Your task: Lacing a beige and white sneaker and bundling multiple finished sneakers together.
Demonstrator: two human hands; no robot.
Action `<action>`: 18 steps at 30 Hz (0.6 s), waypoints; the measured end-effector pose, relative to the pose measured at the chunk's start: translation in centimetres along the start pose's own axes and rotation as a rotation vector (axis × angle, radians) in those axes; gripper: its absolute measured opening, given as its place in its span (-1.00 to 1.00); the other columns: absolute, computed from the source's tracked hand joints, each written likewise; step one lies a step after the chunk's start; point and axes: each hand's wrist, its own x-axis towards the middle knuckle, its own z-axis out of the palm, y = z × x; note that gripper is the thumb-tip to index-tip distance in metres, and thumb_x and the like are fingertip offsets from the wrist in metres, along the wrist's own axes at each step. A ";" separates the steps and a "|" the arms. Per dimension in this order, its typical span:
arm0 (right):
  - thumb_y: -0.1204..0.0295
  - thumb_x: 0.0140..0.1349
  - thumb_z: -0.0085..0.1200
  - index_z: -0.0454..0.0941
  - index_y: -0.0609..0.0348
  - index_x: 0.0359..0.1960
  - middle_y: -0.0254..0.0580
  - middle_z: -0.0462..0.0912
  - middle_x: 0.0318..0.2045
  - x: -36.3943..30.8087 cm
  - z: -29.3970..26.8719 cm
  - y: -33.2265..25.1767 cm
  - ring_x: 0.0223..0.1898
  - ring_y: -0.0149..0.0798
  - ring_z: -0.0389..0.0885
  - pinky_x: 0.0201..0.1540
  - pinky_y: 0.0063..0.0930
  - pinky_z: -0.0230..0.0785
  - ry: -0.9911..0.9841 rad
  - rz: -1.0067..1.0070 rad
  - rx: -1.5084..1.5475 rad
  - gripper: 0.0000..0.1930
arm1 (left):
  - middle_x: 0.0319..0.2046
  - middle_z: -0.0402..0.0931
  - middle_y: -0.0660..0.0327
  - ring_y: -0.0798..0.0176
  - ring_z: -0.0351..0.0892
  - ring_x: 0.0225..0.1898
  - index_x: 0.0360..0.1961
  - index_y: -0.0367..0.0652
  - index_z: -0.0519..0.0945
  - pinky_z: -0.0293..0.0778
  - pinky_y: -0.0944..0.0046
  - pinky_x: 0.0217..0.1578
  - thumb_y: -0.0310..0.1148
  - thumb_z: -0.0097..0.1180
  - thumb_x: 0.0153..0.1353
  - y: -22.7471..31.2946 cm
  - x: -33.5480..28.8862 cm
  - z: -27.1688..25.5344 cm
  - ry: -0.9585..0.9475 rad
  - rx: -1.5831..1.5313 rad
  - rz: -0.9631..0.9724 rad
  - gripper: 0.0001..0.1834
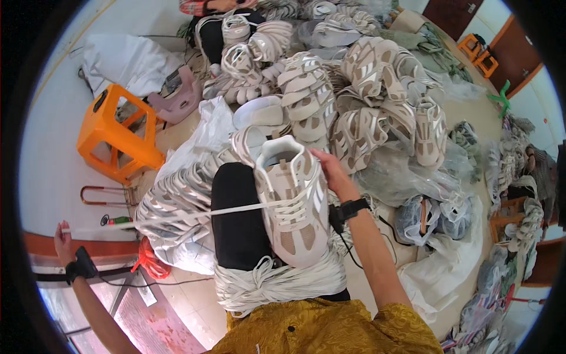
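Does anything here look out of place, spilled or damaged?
Nothing looks clearly spilled or damaged. The untidiest spot is the heap of pale shoes, tilted at different angles, beside crumpled clear plastic. The white lace running from the nearest shoe to the left hand looks striking, but it seems simply pulled taut.

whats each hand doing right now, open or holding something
Left hand: closed, pinching the white shoelace stretched out toward the left.
Right hand: holding the beige-and-white shoe by its side; fingers partly hidden.

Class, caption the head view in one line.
White shoelace stretched from left hand to beige sneaker, right hand at its side.
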 end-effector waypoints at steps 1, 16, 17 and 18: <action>0.26 0.09 -0.04 0.52 0.21 -0.31 -0.27 0.55 -0.41 -0.2 0.5 -0.2 -0.43 -0.48 0.46 -0.36 -0.59 0.29 0.097 -0.024 0.036 -0.73 | -0.01 0.32 0.01 0.24 0.33 0.01 0.07 -0.43 0.20 0.21 0.36 0.05 -0.45 -0.12 0.18 0.4 0.0 1.9 -0.060 0.074 -0.108 -0.56; 0.45 0.21 -0.20 0.37 0.38 -0.12 -0.11 0.49 -0.19 -17.8 -21.1 -27.3 -0.13 -0.27 0.44 -0.01 -0.45 0.25 -0.029 -0.770 -0.123 -0.72 | -0.18 0.42 0.17 0.34 0.35 -0.09 0.06 -0.45 0.23 0.16 0.39 0.03 -0.46 -0.22 0.23 -1.7 0.7 -0.9 0.139 0.050 0.032 -0.61; 0.47 0.20 -0.19 0.36 0.39 -0.12 -0.11 0.49 -0.21 -20.0 -23.0 -29.1 -0.14 -0.27 0.44 -0.01 -0.44 0.25 0.167 -0.842 -0.148 -0.73 | -0.38 0.40 0.21 0.37 0.35 -0.33 -0.05 -0.46 0.31 0.30 0.43 -0.18 -0.49 -0.22 0.22 -2.4 1.3 0.3 0.072 0.031 0.129 -0.69; 0.48 0.20 -0.17 0.35 0.39 -0.11 -0.10 0.50 -0.22 -20.5 -24.1 -29.4 -0.16 -0.27 0.45 -0.02 -0.45 0.26 0.201 -0.850 -0.110 -0.73 | -0.38 0.40 0.21 0.37 0.35 -0.33 -0.05 -0.46 0.31 0.30 0.43 -0.18 -0.49 -0.22 0.22 -5.9 -0.6 -2.1 0.084 0.065 0.129 -0.69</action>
